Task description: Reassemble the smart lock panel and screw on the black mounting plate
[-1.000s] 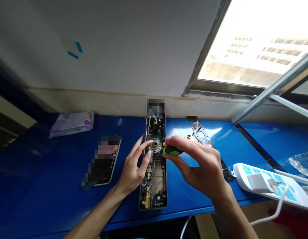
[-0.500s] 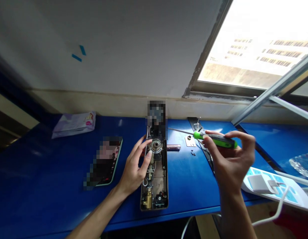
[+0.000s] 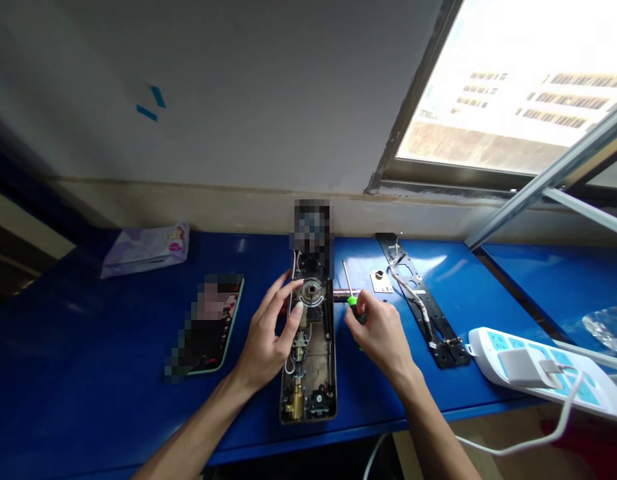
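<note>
In the head view a long opened door lock [image 3: 316, 357] lies on the blue table, its inner parts showing: a round metal ring, wires and a brass-coloured piece. My left hand [image 3: 271, 330] grips it from the left, thumb and fingertips against the ring [image 3: 312, 291]. A metallic bar-like handle [image 3: 342, 295] sticks out from the lock's right side. Just right of the lock, my right hand [image 3: 383, 333] is closed around the green and black handle of a screwdriver [image 3: 352, 301]. The screwdriver's shaft points away from me, its tip apart from the lock.
To the right lie a small metal plate [image 3: 381, 281] and a long black plate [image 3: 422, 303] with a white cable. A power strip [image 3: 543, 373] with a charger is at the right edge. A phone [image 3: 216, 327] and a packet [image 3: 146, 249] lie left.
My right hand has moved left and the screwdriver has swung from pointing left to pointing away from me, beside the lock. My left hand stays on the lock.
</note>
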### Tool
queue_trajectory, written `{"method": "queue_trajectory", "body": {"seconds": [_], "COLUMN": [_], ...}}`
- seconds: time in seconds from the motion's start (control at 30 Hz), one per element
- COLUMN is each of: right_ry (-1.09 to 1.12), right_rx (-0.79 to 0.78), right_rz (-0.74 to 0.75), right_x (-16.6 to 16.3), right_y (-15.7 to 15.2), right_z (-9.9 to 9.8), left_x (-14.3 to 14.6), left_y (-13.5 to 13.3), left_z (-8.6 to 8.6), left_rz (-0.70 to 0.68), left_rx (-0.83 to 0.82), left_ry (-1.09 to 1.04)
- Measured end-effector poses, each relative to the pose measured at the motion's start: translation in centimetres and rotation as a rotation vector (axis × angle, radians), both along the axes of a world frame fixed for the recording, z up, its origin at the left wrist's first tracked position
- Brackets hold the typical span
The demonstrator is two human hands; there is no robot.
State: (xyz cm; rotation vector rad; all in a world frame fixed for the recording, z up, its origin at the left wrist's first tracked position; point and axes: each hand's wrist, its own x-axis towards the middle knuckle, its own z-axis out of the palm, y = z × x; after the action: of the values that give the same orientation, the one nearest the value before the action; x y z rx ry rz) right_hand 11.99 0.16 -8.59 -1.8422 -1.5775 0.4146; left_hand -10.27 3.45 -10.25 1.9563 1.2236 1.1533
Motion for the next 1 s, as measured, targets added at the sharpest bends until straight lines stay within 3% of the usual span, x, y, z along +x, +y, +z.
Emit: {"method": "queue_trajectory", "body": {"seconds": [0.23, 0.47, 0.73, 0.87, 1.0], "right_ry": [-0.168, -0.136, -0.115, -0.179, -0.243], "right_rx": [-0.034, -0.034, -0.022, -0.045, -0.028], "right_rz": [0.025, 0.031, -0.144, -0.137, -0.053], "right_x": [-0.5, 0.8, 7.4, 9.8, 10.3], "right_y": [0.5, 0.4, 1.1, 3.9, 7.0], "right_z": [-1.0, -0.9, 0.8, 0.4, -0.9], "left_x": [-0.2, 0.3, 4.8, 7.9, 10.0], "left_y": [0.3, 1.3, 2.7, 3.6, 4.2], "left_z": [0.1, 2.5, 6.3, 6.4, 5.8], "left_rz": [0.011, 0.06, -0.294, -0.434, -0.468], "left_rx": [0.04, 0.316, 0.432, 0.397, 0.434], "left_ry": [0.028, 0.125, 0.204, 0.448, 0.633]}}
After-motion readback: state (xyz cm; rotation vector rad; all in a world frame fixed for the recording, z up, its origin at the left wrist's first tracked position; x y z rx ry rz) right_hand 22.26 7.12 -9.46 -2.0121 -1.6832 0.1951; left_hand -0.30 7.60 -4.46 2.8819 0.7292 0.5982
